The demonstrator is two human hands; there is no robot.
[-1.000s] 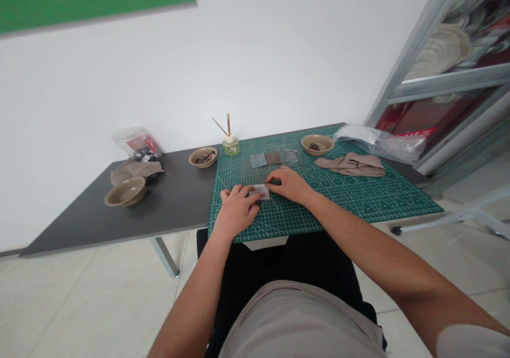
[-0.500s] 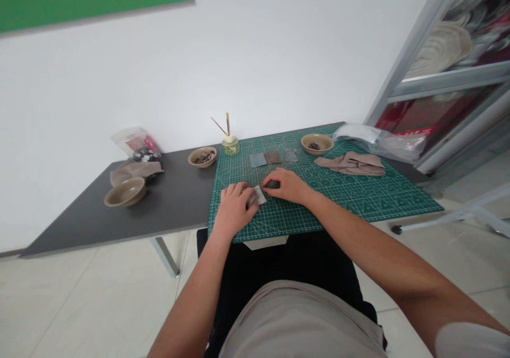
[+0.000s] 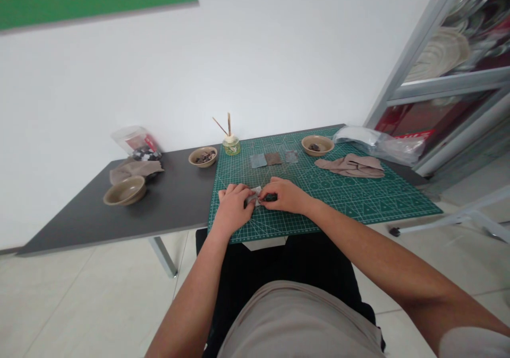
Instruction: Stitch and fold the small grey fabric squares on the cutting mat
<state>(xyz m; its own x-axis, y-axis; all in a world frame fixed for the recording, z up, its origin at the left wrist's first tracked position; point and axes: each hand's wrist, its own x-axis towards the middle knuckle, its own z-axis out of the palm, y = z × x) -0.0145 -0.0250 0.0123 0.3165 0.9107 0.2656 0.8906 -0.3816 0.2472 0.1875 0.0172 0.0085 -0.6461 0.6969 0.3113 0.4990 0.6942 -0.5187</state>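
Holding dark pieces (image 3: 314, 147), a bowl (image 3: 308, 144) sits on the cutting mat (image 3: 358, 209)

Bright, even light leaves faint shadows under the left hand (image 3: 231, 208); wide-angle distortion stretches the edges.

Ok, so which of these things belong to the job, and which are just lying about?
In use: left hand, right hand, pale folded piece, dark fragment, green cutting mat.

Lying about: three swatches, tan cloth, reed diffuser, plastic bag, bowls.

The small pale grey swatch (image 3: 253, 195) I'm handling sits partly hidden toward the near side of the green cutting mat (image 3: 358, 198).
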